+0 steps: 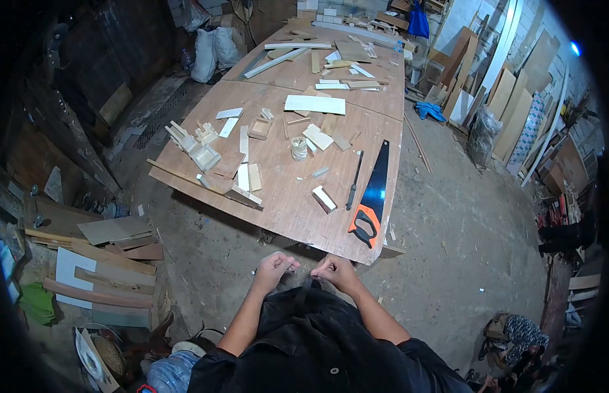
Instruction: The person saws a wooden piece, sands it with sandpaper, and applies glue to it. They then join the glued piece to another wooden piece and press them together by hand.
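My left hand [276, 269] is closed in front of my body, just off the near edge of the wooden table [288, 216]. Beside it on the right, my right hand [333, 272] is pinched at the fingertips. Anything between the fingers of either hand is too small to make out. The hands are apart. On the table near its right corner lies a handsaw [374, 196] with an orange and black handle. A thin dark tool [355, 180] lies left of the saw, and a small wooden block with a white top [324, 199] is further left.
A glass jar [299, 149], small wooden box pieces [205, 157] and a white board [315, 104] are on the table. Boards [108, 281] lie on the floor at left. Planks [507, 98] lean on the right wall. Another person [523, 340] is partly visible at lower right.
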`<act>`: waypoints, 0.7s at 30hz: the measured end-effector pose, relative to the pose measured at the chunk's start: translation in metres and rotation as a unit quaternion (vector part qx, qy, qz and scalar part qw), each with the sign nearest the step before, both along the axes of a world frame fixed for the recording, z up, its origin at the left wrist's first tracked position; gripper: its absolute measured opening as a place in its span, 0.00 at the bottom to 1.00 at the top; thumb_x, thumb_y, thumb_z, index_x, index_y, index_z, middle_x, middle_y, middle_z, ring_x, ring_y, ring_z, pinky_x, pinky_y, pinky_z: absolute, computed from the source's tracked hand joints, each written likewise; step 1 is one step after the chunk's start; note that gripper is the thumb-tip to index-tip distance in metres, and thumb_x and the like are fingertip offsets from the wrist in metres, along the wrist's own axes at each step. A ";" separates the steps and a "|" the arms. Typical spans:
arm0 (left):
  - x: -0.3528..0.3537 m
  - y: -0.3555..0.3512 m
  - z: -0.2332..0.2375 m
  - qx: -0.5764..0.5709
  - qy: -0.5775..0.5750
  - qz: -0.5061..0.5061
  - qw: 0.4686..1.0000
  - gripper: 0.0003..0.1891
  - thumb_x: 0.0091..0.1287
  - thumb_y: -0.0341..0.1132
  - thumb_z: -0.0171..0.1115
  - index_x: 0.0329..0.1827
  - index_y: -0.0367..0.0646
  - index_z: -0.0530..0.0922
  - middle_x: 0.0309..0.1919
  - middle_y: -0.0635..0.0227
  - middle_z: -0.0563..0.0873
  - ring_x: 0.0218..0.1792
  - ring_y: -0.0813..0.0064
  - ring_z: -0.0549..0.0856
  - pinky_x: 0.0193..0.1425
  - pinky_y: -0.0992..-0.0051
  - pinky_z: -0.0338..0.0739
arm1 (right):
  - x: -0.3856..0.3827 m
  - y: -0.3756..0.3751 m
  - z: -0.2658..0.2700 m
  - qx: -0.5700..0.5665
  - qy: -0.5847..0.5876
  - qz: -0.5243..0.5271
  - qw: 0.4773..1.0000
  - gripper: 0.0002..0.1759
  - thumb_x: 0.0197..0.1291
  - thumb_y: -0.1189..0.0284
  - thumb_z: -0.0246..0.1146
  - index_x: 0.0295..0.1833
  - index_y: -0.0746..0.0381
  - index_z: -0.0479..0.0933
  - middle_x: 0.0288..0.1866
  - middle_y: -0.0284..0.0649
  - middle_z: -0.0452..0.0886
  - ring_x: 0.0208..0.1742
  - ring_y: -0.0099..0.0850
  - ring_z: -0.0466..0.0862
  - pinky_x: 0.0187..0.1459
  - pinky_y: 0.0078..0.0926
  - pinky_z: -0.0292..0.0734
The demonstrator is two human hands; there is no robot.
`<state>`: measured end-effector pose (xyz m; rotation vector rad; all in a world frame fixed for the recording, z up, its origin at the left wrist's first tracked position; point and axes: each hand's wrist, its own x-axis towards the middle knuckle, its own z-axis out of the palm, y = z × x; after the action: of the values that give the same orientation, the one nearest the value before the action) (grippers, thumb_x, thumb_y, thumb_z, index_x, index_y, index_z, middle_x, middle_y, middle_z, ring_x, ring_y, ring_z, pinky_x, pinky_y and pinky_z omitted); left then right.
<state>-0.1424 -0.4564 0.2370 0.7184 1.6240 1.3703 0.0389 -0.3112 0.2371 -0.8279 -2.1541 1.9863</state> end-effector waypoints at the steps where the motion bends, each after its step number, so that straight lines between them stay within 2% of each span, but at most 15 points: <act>1: 0.001 0.000 0.000 0.006 -0.016 0.002 1.000 0.09 0.72 0.33 0.59 0.38 0.36 0.80 0.37 0.64 0.89 0.39 0.80 0.85 0.48 0.78 0.79 | 0.001 0.000 0.001 -0.002 -0.002 -0.001 1.000 0.06 0.68 0.75 0.61 0.38 0.68 0.78 0.39 0.42 0.86 0.38 0.24 0.84 0.42 0.20 0.78; 3: 0.000 0.001 0.006 -0.003 -0.017 -0.002 1.000 0.09 0.72 0.34 0.59 0.38 0.36 0.80 0.37 0.64 0.89 0.39 0.80 0.85 0.48 0.79 0.79 | 0.002 -0.001 0.004 -0.064 0.033 -0.035 0.997 0.06 0.67 0.75 0.62 0.38 0.68 0.78 0.38 0.42 0.86 0.36 0.24 0.84 0.41 0.20 0.79; 8: -0.005 -0.002 -0.012 0.005 -0.041 0.018 0.999 0.09 0.72 0.34 0.60 0.38 0.36 0.80 0.36 0.65 0.89 0.39 0.81 0.85 0.48 0.79 0.78 | -0.002 -0.001 0.005 -0.100 0.068 -0.057 0.991 0.05 0.63 0.76 0.66 0.37 0.67 0.78 0.36 0.40 0.86 0.34 0.22 0.83 0.39 0.19 0.78; 10: -0.004 -0.003 -0.010 -0.002 0.019 -0.008 1.000 0.09 0.72 0.34 0.60 0.38 0.36 0.80 0.35 0.66 0.88 0.39 0.81 0.84 0.48 0.78 0.78 | -0.002 -0.002 0.002 -0.103 0.064 -0.056 0.991 0.05 0.62 0.76 0.66 0.37 0.67 0.78 0.36 0.40 0.86 0.34 0.22 0.83 0.38 0.18 0.77; 13: -0.001 -0.006 -0.003 0.003 -0.015 -0.005 1.000 0.09 0.72 0.34 0.58 0.38 0.37 0.80 0.36 0.66 0.88 0.40 0.80 0.84 0.49 0.78 0.77 | 0.002 -0.001 -0.009 0.023 0.079 -0.019 0.996 0.02 0.63 0.78 0.64 0.38 0.66 0.78 0.36 0.40 0.86 0.34 0.22 0.83 0.38 0.18 0.76; 14: 0.000 -0.006 -0.002 0.012 -0.048 -0.007 0.999 0.09 0.73 0.34 0.58 0.39 0.36 0.80 0.37 0.65 0.88 0.41 0.80 0.84 0.50 0.78 0.77 | 0.003 -0.002 -0.014 0.021 0.080 -0.011 0.997 0.02 0.63 0.78 0.64 0.38 0.66 0.78 0.36 0.40 0.86 0.34 0.22 0.83 0.38 0.18 0.76; 17: 0.001 -0.010 -0.005 0.029 -0.076 0.008 0.997 0.10 0.73 0.33 0.57 0.38 0.36 0.80 0.37 0.64 0.88 0.40 0.80 0.85 0.50 0.78 0.77 | -0.004 -0.006 -0.008 -0.036 0.105 -0.039 0.993 0.03 0.62 0.78 0.65 0.38 0.66 0.78 0.35 0.40 0.86 0.34 0.21 0.83 0.37 0.18 0.75; 19: 0.000 -0.011 -0.004 0.032 -0.084 0.009 0.996 0.10 0.73 0.34 0.56 0.39 0.35 0.80 0.37 0.64 0.88 0.40 0.80 0.85 0.50 0.78 0.78 | -0.007 -0.007 -0.001 -0.097 0.078 -0.060 0.990 0.06 0.61 0.76 0.68 0.38 0.67 0.78 0.35 0.39 0.86 0.35 0.19 0.82 0.39 0.19 0.77; 21: -0.002 -0.013 -0.003 0.027 -0.069 0.005 0.997 0.10 0.74 0.34 0.56 0.40 0.35 0.80 0.38 0.64 0.88 0.40 0.79 0.85 0.49 0.78 0.78 | -0.010 -0.009 0.008 -0.103 0.073 -0.064 0.990 0.05 0.61 0.77 0.67 0.37 0.66 0.78 0.35 0.39 0.86 0.34 0.19 0.82 0.38 0.19 0.77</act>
<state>-0.1441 -0.4691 0.2339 0.6337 1.4898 1.4441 0.0291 -0.3205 0.2448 -0.7954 -1.7941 2.1543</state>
